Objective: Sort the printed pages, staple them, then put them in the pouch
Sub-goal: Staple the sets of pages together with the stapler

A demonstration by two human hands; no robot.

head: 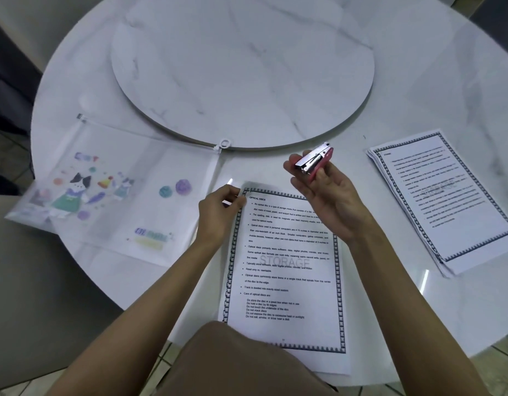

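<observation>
The left hand [222, 205] pinches the top-left corner of the printed pages [287, 270], which lie at the tabletop's [418, 90] near edge. The right hand [322, 190] grips a red stapler [314, 162] raised above that set. The pouch [109, 192] lies flat at the left edge; 1 more stack [444, 195] sits toward the right edge.

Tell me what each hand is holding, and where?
The right hand holds the red stapler around its body. The left hand pinches the top left corner of the front pages.
</observation>
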